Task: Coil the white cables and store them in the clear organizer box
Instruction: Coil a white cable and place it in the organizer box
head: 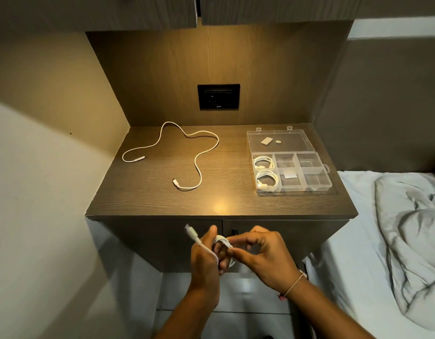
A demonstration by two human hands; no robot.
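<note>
At six o'clock, below the desk (pixel 162 204) edge, my left hand (pixel 206 260) grasps a half-wound cable (pixel 221 241); my right hand (pixel 263 253) pinches its loops. Two coils (pixel 266 178) fill the box (pixel 319 189) at two o'clock; one loose cable (pixel 199 152) remains at eleven.

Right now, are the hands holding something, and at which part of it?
Yes. Both hands hold one white cable. Its loops are wound around the left hand fingers, one plug end sticking up; the right hand pinches the loops at their side.
</note>
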